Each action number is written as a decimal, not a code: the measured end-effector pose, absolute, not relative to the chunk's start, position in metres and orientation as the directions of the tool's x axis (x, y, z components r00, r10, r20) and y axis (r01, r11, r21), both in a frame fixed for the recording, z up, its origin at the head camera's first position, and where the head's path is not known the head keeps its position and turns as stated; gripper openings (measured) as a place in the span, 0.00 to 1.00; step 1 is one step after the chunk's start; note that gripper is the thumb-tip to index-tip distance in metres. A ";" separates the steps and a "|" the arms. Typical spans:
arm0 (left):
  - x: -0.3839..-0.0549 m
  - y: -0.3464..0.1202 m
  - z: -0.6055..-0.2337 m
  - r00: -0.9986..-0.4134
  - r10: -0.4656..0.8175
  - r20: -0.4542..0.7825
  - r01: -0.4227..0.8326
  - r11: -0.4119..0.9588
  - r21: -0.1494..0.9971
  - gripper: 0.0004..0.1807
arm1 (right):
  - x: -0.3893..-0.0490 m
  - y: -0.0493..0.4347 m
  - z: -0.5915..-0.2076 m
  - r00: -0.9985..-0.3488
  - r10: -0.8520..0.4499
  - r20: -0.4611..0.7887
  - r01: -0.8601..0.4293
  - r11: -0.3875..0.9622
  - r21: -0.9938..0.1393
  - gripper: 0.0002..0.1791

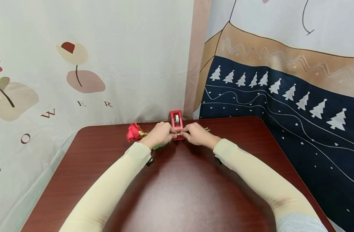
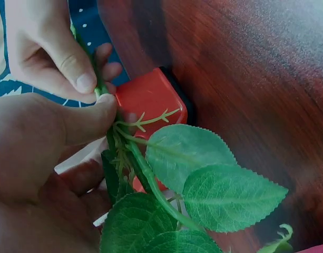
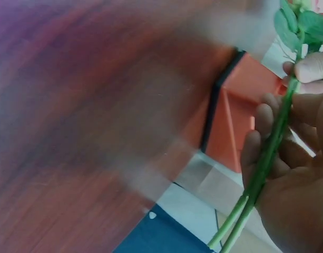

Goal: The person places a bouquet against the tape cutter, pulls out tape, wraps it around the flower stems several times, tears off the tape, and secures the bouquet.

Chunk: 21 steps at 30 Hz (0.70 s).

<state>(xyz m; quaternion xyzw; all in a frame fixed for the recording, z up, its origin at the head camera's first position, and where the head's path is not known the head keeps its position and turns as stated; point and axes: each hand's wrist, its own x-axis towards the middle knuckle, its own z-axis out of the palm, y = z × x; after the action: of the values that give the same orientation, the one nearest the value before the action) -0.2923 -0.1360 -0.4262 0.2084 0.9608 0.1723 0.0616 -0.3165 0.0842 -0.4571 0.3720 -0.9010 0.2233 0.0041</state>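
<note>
At the back of the table, a red artificial rose (image 1: 133, 132) lies toward the left, its green stems running rightward across both hands. The left hand (image 1: 159, 132) pinches the stems between thumb and fingers, just below the serrated green leaves (image 2: 229, 197). Close beside it, the right hand (image 1: 198, 134) pinches the same stems with thumb and forefinger. In the right wrist view two green stems (image 3: 269, 153) run together over its fingers and fork at their cut ends. A red tape dispenser (image 1: 177, 128) with a roll in it stands directly behind the fingertips.
The dark reddish-brown table (image 1: 177, 187) has rounded back corners. Behind it hangs a pale printed curtain (image 1: 142, 58), with a navy, tree-patterned cloth (image 1: 243, 100) to the right. Cream sleeves (image 1: 113, 183) cover both forearms.
</note>
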 end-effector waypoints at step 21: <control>-0.280 -0.132 -0.423 -0.911 0.410 -0.036 0.371 0.855 0.362 0.08 | -0.304 0.086 -0.456 -0.769 -0.632 0.095 -0.596 0.657 -0.462 0.11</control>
<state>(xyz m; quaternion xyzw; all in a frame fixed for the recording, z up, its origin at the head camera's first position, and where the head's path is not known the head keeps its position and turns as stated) -0.2804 -0.1316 -0.4232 0.2030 0.9615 0.1764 0.0562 -0.3041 0.0862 -0.4556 0.3377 -0.9094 0.2400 -0.0371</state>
